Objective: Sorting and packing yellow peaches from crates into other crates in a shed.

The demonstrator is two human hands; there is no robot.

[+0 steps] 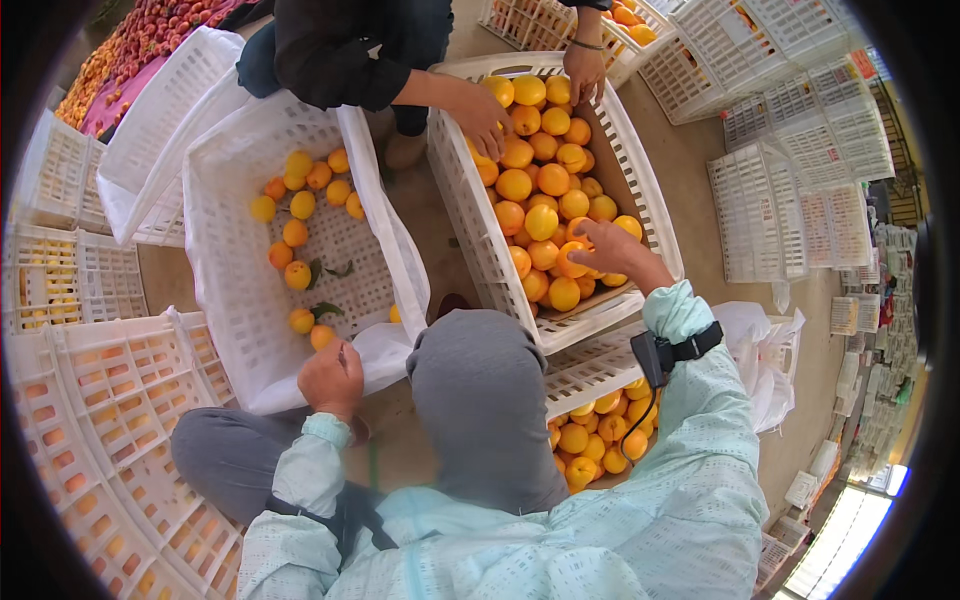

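My right hand reaches over the near part of a white plastic crate filled with yellow-orange peaches. Its fingers are spread above the fruit, with no peach clearly gripped. My left hand is curled at the near rim of a second crate, lined with white sheeting. One peach shows just beyond its knuckles; the hidden fingers leave its hold unclear. Several loose peaches and green leaves lie on the lined crate's floor.
Opposite me, a co-worker's hand touches peaches and their other hand is at the crate's far end. Another peach crate stands beside my knee. Stacked crates flank my left; more crates stand at right.
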